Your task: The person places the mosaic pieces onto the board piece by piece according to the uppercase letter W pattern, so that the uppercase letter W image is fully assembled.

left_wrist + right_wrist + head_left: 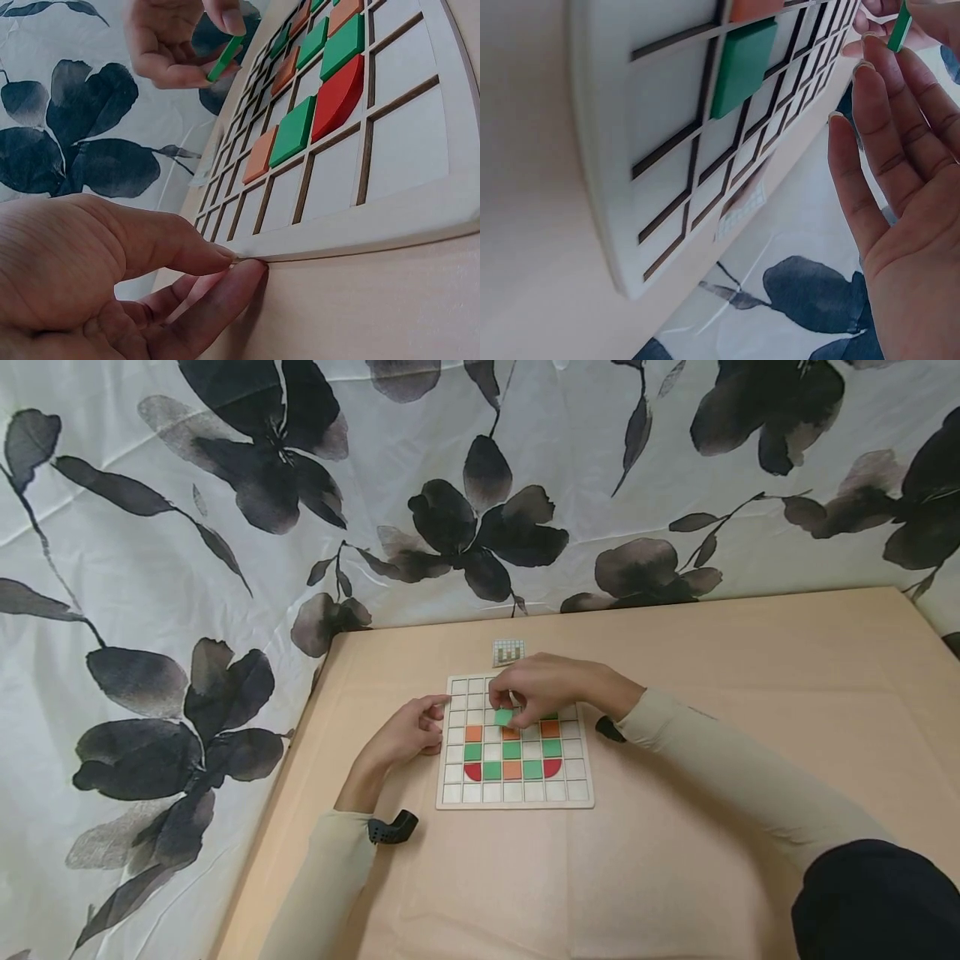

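A white grid board [515,805] with a pale wooden rim lies on the table. Green and orange squares and two red rounded-corner pieces [339,97] fill some of its cells. Above the board, my right hand [543,685] pinches a green square tile [226,58] between thumb and fingertips; in the right wrist view the other fingers spread out beneath it. My left hand [407,729] is at the board's left edge. In the left wrist view its thumb and a finger [225,300] pinch the rim, with the remaining fingers curled behind.
Just beyond the board's far edge lies a small patterned card [508,652]. A floral curtain [487,527] hangs behind the wooden table [750,693]. Dark wrist cameras [393,827] are worn at both wrists.
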A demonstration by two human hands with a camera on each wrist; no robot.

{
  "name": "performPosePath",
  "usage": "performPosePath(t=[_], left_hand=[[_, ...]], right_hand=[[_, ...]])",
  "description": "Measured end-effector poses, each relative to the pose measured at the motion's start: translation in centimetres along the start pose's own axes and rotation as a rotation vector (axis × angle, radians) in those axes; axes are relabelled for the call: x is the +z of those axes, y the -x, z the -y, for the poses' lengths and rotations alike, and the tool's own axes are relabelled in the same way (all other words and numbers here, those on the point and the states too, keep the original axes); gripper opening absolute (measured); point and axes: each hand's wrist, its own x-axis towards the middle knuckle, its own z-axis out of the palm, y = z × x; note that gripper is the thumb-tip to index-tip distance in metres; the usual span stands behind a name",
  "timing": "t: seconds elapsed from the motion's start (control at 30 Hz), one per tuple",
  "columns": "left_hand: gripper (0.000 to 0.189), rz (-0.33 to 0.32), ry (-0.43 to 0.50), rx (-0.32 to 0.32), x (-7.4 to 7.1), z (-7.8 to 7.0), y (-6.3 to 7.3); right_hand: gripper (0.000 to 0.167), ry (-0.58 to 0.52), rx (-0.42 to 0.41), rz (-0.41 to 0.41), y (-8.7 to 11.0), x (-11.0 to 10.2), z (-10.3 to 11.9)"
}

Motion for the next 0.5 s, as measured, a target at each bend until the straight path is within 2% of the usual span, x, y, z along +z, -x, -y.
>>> performPosePath(t=[0.5], left_hand=[[0.067, 0.009, 0.034, -0.001, 0.0, 0.1, -0.1]], right_hand=[[0.023, 0.023, -0.025, 0.047, -2.9, 0.3, 0.0]])
